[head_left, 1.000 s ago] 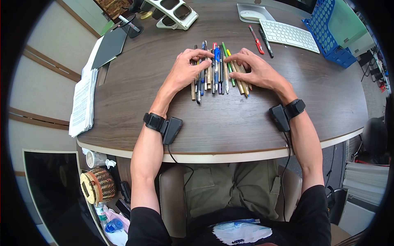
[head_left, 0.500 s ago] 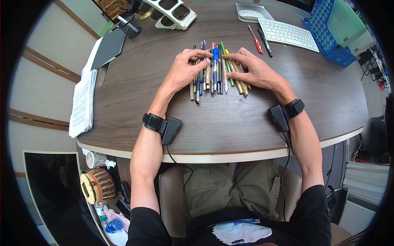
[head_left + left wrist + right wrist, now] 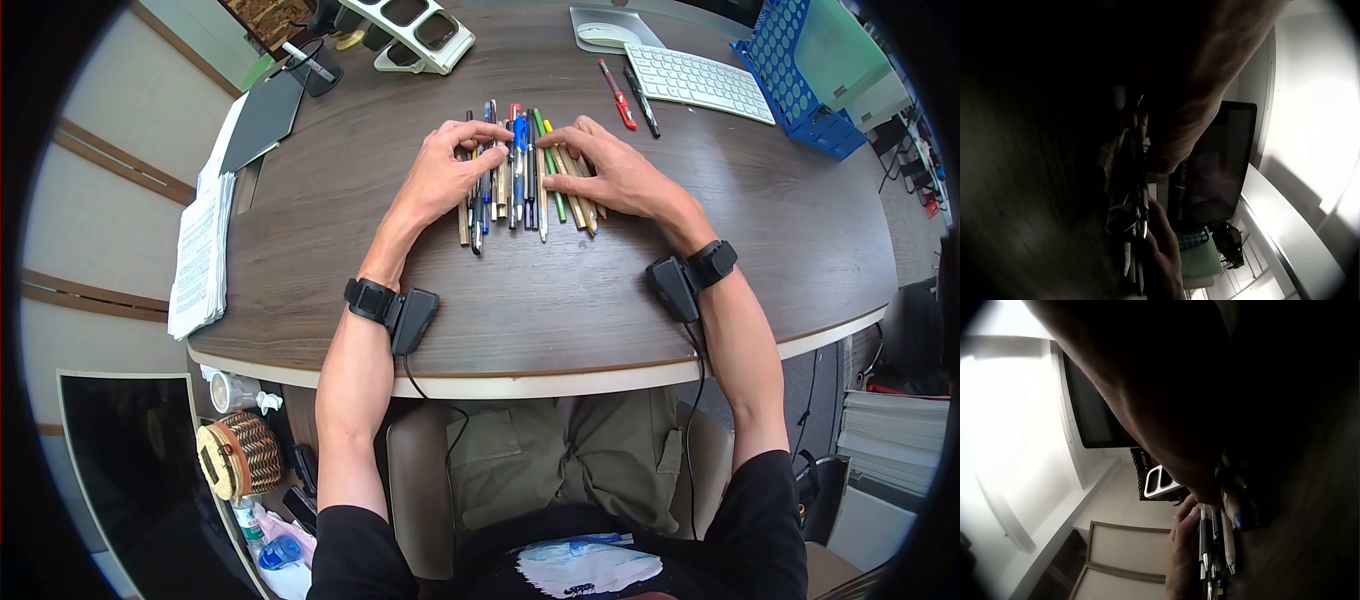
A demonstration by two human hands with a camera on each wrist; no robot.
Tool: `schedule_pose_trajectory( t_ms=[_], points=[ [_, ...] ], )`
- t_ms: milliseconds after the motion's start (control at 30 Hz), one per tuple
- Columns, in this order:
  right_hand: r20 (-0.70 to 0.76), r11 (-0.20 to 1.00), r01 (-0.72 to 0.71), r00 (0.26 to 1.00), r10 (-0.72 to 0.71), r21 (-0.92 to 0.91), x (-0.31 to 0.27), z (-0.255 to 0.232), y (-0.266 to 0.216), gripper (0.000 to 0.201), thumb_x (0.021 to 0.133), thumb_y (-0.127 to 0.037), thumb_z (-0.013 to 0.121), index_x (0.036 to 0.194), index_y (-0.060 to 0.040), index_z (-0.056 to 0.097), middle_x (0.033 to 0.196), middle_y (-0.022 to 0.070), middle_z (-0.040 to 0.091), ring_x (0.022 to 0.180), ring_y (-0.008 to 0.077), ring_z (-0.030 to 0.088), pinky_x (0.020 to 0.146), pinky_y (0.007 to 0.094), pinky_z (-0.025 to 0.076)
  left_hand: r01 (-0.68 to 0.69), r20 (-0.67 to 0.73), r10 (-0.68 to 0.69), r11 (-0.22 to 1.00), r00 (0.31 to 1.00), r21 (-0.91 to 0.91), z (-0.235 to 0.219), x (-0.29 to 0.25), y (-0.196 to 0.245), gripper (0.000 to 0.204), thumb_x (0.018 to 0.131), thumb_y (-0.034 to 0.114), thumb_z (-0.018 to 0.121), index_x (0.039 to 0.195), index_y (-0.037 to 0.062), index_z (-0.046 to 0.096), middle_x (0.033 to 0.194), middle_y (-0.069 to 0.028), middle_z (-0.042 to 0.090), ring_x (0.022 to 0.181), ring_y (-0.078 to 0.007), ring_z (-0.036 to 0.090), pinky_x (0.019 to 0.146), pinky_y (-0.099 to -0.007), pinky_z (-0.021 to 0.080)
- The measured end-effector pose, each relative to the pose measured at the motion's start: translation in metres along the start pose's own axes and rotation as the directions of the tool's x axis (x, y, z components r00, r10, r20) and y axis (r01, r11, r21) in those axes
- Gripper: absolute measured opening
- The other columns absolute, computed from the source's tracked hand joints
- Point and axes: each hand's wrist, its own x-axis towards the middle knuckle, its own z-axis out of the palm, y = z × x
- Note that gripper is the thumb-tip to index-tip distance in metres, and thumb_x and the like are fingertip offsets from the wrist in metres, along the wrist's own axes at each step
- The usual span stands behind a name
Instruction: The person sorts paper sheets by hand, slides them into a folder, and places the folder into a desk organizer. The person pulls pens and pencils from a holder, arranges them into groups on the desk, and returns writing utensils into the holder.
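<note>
Many pens and pencils lie side by side on the desk, mostly pointing toward and away from the person; a blue pen (image 3: 519, 160) is near the middle. The left hand (image 3: 442, 172) arches over the left part of the row, index finger and thumb touching pens there. From the right, the right hand (image 3: 618, 172) reaches over the brown and yellow pencils (image 3: 580, 205); its thumb tip lies at a silver-tipped pencil (image 3: 542, 215), across a green pencil (image 3: 557, 195). In the right wrist view several pens (image 3: 1205, 544) show beside the left hand (image 3: 1184, 556). The left wrist view is dark.
A red pen (image 3: 618, 97) and a black pen (image 3: 642, 102) lie apart, near the keyboard (image 3: 700, 83). Behind are a mouse (image 3: 608, 35), a white stand (image 3: 425, 42) and a pen cup (image 3: 322, 80). A blue rack (image 3: 785, 75) stands right, a paper stack (image 3: 203, 260) left.
The head view has shifted slightly, so the desk items appear a little further left. The right thumb has slid a little left across the green pencil. The left hand looks nearly still over its pens.
</note>
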Motion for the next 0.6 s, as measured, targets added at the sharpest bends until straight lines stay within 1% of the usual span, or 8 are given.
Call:
schedule_pose_trajectory(
  t_ms=[33, 100, 233, 300, 333, 400, 500, 600],
  points=[
    [0.0, 1.0, -0.001, 1.0, 0.001, 0.001, -0.0007, 0.0003, 0.0009, 0.054, 0.096, -0.048, 0.077, 0.135, -0.0113, 0.068, 0.104, 0.0109, 0.057, 0.103, 0.0283, 0.06, 0.09, 0.041, 0.049, -0.004, -0.001, 0.004, 1.0, 1.0, 0.0, 0.0002, 0.0, -0.0002, 0.03, 0.097, 0.032, 0.079, 0.122, 0.017, 0.081, 0.112, -0.0033, 0.06, 0.102, -0.0147, 0.055, 0.096, -0.0336, 0.05],
    [0.011, 1.0, -0.01, 1.0, 0.01, -0.004, -0.0011, -0.001, -0.0015, 0.05, 0.095, -0.048, 0.078, 0.127, -0.0115, 0.069, 0.104, 0.01, 0.057, 0.104, 0.0277, 0.06, 0.089, 0.0412, 0.049, -0.006, -0.005, 0.006, 1.0, 1.0, 0.0, 0.0002, -0.0002, -0.0012, 0.03, 0.097, 0.032, 0.079, 0.122, 0.017, 0.081, 0.113, -0.0034, 0.061, 0.102, -0.0147, 0.055, 0.096, -0.0334, 0.05],
    [0.013, 1.0, 0.0, 1.0, 0.0, 0.001, -0.0004, -0.0005, -0.0018, 0.053, 0.091, -0.051, 0.081, 0.124, -0.0119, 0.068, 0.103, 0.0098, 0.057, 0.106, 0.0281, 0.06, 0.09, 0.0424, 0.049, -0.001, 0.003, 0.001, 1.0, 1.0, -0.005, -0.0001, -0.0005, -0.0015, 0.029, 0.097, 0.031, 0.079, 0.122, 0.0168, 0.081, 0.114, -0.0033, 0.061, 0.103, -0.0147, 0.055, 0.098, -0.0329, 0.049],
    [0.03, 0.998, -0.047, 0.998, 0.048, -0.03, -0.0007, -0.0013, -0.0077, 0.062, 0.083, -0.056, 0.086, 0.124, -0.0135, 0.069, 0.104, 0.0099, 0.056, 0.109, 0.0301, 0.059, 0.091, 0.045, 0.049, -0.005, 0.003, 0.005, 1.0, 1.0, -0.012, -0.0003, -0.0008, -0.0019, 0.029, 0.097, 0.03, 0.078, 0.122, 0.0167, 0.081, 0.114, -0.0032, 0.061, 0.103, -0.0147, 0.054, 0.098, -0.0328, 0.048],
    [0.03, 0.998, -0.046, 0.998, 0.047, -0.029, -0.0009, 0.0002, -0.0081, 0.062, 0.083, -0.056, 0.086, 0.124, -0.0135, 0.069, 0.104, 0.0099, 0.056, 0.109, 0.0301, 0.059, 0.091, 0.045, 0.049, -0.006, 0.002, 0.006, 1.0, 1.0, -0.011, -0.0002, -0.0006, -0.0019, 0.029, 0.097, 0.03, 0.079, 0.122, 0.0166, 0.081, 0.114, -0.0031, 0.061, 0.103, -0.0147, 0.054, 0.098, -0.0328, 0.048],
    [0.016, 0.998, -0.046, 0.999, 0.047, -0.044, -0.0013, 0.0025, -0.0075, 0.07, 0.075, -0.061, 0.09, 0.124, -0.015, 0.069, 0.105, 0.0099, 0.055, 0.111, 0.0324, 0.058, 0.092, 0.0479, 0.048, -0.008, 0.002, 0.008, 1.0, 1.0, -0.012, 0.0, -0.0001, -0.0017, 0.029, 0.096, 0.03, 0.079, 0.122, 0.0164, 0.081, 0.114, -0.0031, 0.061, 0.103, -0.0147, 0.054, 0.098, -0.0327, 0.049],
    [0.029, 0.998, -0.063, 0.998, 0.064, -0.027, -0.0008, 0.0021, -0.0064, 0.075, 0.071, -0.062, 0.092, 0.126, -0.0162, 0.069, 0.107, 0.0099, 0.055, 0.112, 0.0335, 0.058, 0.093, 0.0492, 0.048, -0.012, 0.009, 0.012, 1.0, 1.0, -0.002, -0.0003, 0.0002, -0.0012, 0.029, 0.096, 0.03, 0.079, 0.122, 0.0164, 0.081, 0.114, -0.003, 0.061, 0.103, -0.0145, 0.054, 0.097, -0.0326, 0.049],
    [0.034, 0.997, -0.068, 0.997, 0.069, -0.028, -0.0022, 0.001, -0.0083, 0.079, 0.068, -0.063, 0.093, 0.127, -0.0162, 0.069, 0.111, 0.0107, 0.056, 0.114, 0.0338, 0.058, 0.095, 0.0487, 0.049, 0.02, 0.005, -0.02, 1.0, 1.0, -0.006, 0.0005, -0.0003, -0.0011, 0.029, 0.096, 0.03, 0.079, 0.122, 0.0164, 0.081, 0.114, -0.003, 0.061, 0.103, -0.0144, 0.054, 0.096, -0.0325, 0.049]
  ],
)
